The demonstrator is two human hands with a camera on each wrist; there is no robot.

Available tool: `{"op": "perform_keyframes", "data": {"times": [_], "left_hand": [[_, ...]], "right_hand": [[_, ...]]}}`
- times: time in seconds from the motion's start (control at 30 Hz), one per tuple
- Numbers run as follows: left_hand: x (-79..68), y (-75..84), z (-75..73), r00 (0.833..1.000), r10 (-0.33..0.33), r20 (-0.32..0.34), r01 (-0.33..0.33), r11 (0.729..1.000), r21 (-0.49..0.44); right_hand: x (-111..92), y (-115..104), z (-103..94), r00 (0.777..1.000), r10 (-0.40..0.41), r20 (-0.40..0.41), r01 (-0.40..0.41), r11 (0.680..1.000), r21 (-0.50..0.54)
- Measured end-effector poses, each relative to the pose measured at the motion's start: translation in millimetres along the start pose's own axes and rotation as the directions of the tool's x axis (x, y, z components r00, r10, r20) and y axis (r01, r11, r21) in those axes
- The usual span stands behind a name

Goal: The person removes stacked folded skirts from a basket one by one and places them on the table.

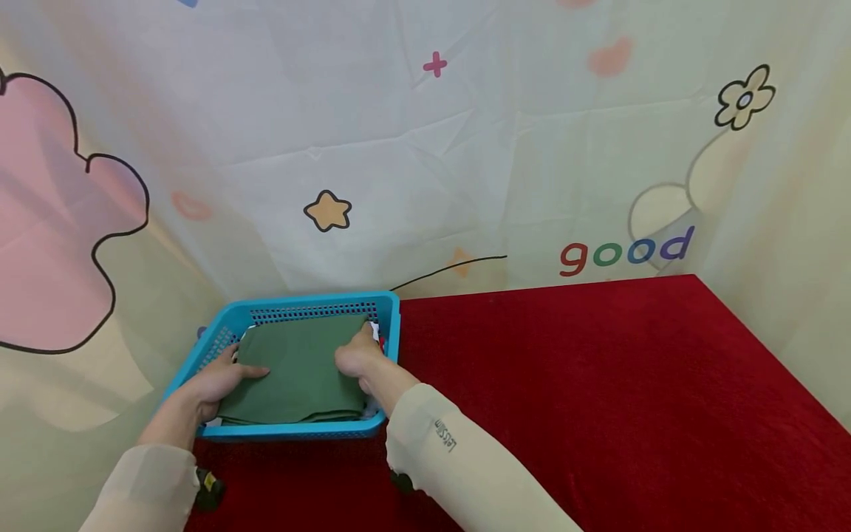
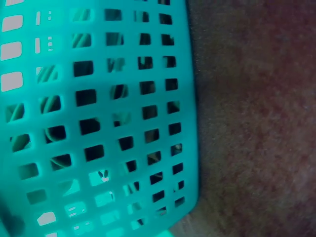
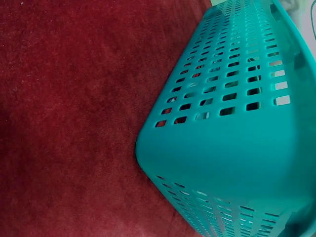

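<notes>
A folded green cloth (image 1: 299, 369) lies flat in a blue plastic basket (image 1: 326, 299), covering most of its inside. My left hand (image 1: 216, 380) holds the cloth's left edge, the thumb laid across the top and the fingers down along the side. At the right edge my right hand (image 1: 362, 358) grips the cloth, with some fingers hidden between it and the basket wall. White and red bits of other contents show past the cloth's right edge. Both wrist views show the basket's perforated wall (image 2: 103, 133) from outside; neither hand's grip appears there.
The basket stands at the left end of a table with a red cover (image 1: 565, 384), which stretches away to the right. Behind it hangs a pale curtain (image 1: 412, 170) printed with cartoon shapes. A dark wrist device (image 1: 209, 488) sits below the left sleeve.
</notes>
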State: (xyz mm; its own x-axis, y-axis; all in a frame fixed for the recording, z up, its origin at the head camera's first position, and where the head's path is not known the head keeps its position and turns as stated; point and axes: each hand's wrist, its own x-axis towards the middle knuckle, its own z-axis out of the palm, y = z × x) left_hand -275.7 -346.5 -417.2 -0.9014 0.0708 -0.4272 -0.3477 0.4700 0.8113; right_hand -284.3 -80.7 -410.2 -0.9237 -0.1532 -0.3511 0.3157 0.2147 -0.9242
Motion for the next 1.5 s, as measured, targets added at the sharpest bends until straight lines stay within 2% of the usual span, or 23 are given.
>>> {"op": "perform_keyframes", "data": {"times": [0.1,0.23,0.5,0.7,0.83,1.07,1.23,1.5], "left_hand": [[0.2,-1.2,-1.9,0.999,0.026,-0.025,-0.026,1.000,0.014],[1.1,-2.0,-5.0,0.997,0.075,-0.002,-0.075,0.997,0.030],[-2.9,-0.1,-6.1,0.997,0.063,0.047,-0.063,0.998,-0.002],[-7.4,4.7,-7.9,0.991,0.101,0.085,-0.101,0.995,0.003],[-11.0,7.8,-10.2,0.988,0.128,0.086,-0.129,0.992,0.007],[-18.0,13.3,-13.7,0.986,0.130,0.102,-0.128,0.991,-0.030],[-21.6,19.7,-16.4,0.983,0.146,0.108,-0.145,0.989,-0.018],[-26.4,33.2,-16.4,0.981,0.180,0.073,-0.181,0.983,0.011]], "right_hand": [[0.5,-0.6,0.3,0.999,-0.032,0.003,0.032,0.999,0.016],[0.4,-0.7,0.5,0.998,-0.069,0.005,0.069,0.997,0.027],[0.9,1.6,-0.6,0.997,-0.071,0.028,0.072,0.997,-0.016],[-0.1,-0.6,-4.8,0.993,-0.077,0.084,0.076,0.997,0.015],[-2.0,-2.0,-7.2,0.989,-0.094,0.118,0.094,0.996,0.002],[-1.2,-6.6,-14.2,0.984,-0.118,0.132,0.124,0.992,-0.038],[-2.6,-12.5,-21.8,0.979,-0.140,0.151,0.148,0.988,-0.043],[-4.8,-21.8,-34.3,0.970,-0.173,0.171,0.178,0.984,-0.019]]}}
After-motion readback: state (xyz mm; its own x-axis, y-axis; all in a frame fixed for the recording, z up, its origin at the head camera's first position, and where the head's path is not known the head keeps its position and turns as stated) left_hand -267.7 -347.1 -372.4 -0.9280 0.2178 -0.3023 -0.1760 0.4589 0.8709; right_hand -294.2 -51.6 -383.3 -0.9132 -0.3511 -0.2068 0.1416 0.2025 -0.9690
